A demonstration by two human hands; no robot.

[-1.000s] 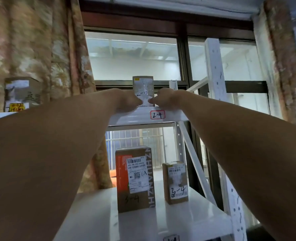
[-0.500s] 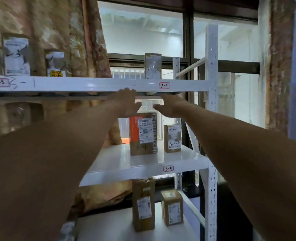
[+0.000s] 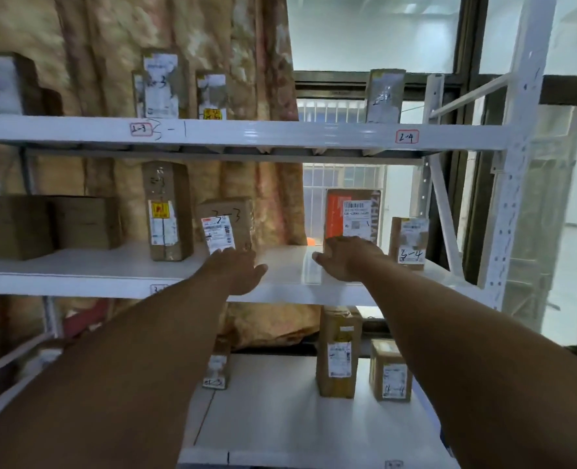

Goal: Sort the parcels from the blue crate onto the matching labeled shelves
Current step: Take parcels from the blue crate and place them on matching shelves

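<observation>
Hovering empty with loose fingers, left hand (image 3: 236, 270) and right hand (image 3: 346, 257) could clip the 3-3 box (image 3: 226, 214) or orange carton (image 3: 351, 214) on the middle shelf (image 3: 287, 262); slim 2-4 parcel (image 3: 383, 96) above looks tippy.

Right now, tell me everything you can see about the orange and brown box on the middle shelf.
The orange and brown box looks like cardboard and stands upright on the middle shelf. Its front carries a white barcode label; white lettering runs up its right edge. The right hand covers its base; contact is unclear.
</observation>
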